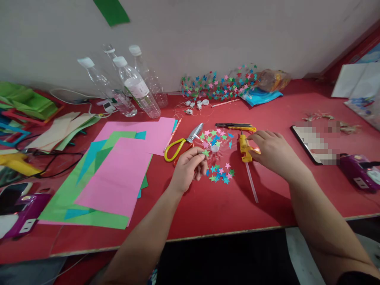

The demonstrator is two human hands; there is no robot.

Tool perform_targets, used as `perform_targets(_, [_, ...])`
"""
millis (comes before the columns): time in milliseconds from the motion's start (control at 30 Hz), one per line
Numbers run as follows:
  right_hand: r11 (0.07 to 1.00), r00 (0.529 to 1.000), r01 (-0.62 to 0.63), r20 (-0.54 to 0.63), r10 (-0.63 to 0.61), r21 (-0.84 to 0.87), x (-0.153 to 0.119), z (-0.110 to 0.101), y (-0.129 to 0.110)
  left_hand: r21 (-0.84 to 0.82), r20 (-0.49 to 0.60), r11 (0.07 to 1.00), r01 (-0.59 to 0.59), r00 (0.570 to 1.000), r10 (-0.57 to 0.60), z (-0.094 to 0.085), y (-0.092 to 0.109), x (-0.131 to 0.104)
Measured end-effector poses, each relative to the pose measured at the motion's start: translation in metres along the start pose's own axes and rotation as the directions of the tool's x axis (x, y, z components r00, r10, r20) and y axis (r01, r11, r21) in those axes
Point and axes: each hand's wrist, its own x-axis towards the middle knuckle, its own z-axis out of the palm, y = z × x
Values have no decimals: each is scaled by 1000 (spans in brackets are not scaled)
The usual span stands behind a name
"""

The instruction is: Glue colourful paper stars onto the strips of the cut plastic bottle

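Between the thumb and fingers of my left hand (190, 168) is a small green paper star (205, 152). My right hand (271, 152) is closed around a yellow hot glue gun (245, 148), from whose back end a clear glue stick (251, 183) juts toward me. Between my hands sits a clear plastic piece (215, 148); its full shape is hard to make out. Pink, blue and green paper stars (220, 174) lie in groups around it. Yellow-handled scissors (175, 149) rest just beyond my left hand, and a yellow box cutter (236, 126) lies behind the glue gun.
Coloured paper sheets (115, 174) are stacked at left. Several clear bottles (139, 89) stand by the wall, near a star-covered bottle (218, 85) on its side. A phone or tablet (316, 144) and a purple power socket (360, 170) lie at right. The table's front edge (213, 234) is close to me.
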Motion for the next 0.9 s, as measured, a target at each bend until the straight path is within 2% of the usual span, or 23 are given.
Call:
perform_targets(100, [930,958,210,-252,-135,301,4,-11,-33,-32,83,996,77,994,-74,3,-1,-1])
perform_targets(167, [875,898,358,-377,-228,325,3,-10,-53,-41,127,993,115,986,-109,5,-2,-2])
perform_targets(233, [867,854,429,-427,-297,255,0,-5,-67,-27,160,988,154,976,-148,8,-2,-3])
perform_targets(400, [859,779,510,-448,-438,47,-4,5,-76,22,163,981,190,968,-191,12,-1,-5])
perform_targets(533, [850,749,522,-440,-496,-70,-3,2,-75,46,159,982,182,969,-187,14,0,-7])
perform_targets(733, [832,713,532,-447,-541,-158,-2,0,-74,12,137,974,226,965,-226,16,2,-8])
perform_targets(900, [834,692,534,-493,-527,-142,0,4,-74,11,154,960,279,948,-277,15,5,-9])
